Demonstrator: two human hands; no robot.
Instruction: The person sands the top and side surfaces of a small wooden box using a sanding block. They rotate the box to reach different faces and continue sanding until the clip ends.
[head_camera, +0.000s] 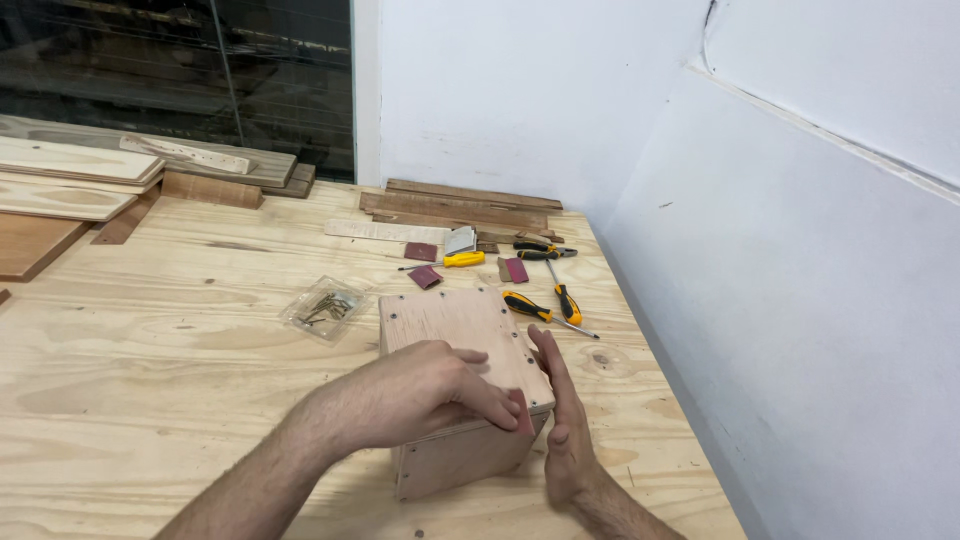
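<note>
Box (465, 385) stands assembled, screws in. Left hand (425, 390) pinches sandpaper (521, 412) on its near top corner; right hand (562, 420) lies open-palmed, bracing its side. Sanding underway.

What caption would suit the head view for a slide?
Left hand presses sandpaper on a plywood box; right hand braces its side.

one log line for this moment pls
left hand pressing sandpaper piece on wooden box corner | right hand flat against box side | screwdrivers behind
</note>
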